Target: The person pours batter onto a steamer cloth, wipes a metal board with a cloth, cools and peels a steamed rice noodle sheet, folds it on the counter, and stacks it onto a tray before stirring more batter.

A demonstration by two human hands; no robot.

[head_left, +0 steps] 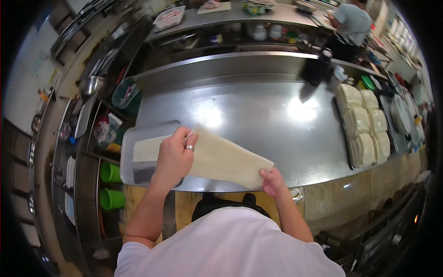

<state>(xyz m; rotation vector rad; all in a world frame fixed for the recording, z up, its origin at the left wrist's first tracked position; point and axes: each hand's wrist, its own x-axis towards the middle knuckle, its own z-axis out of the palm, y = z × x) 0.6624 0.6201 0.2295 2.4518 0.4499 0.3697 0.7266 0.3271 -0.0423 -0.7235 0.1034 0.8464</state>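
Note:
A pale, thin sheet of dough [226, 159] stretches between my two hands above the steel table. My left hand [177, 152], with a ring on one finger, is closed on the sheet's left end. At the sheet's lower right corner, my right hand [273, 181] pinches the edge between thumb and fingers. Beneath and beyond my left hand lies a shallow rectangular tray [127, 138] at the table's left side. Inside it rests another flat pale strip [146, 148], partly hidden by my left hand and wrist.
The steel table [249, 111] has a raised back ledge. On its right, a dark tray bears several plastic-wrapped pale stacks [362, 122]. Beside the left side are a green bin [131, 104] and green buckets [110, 198]. A person [353, 23] stands behind, at the far right.

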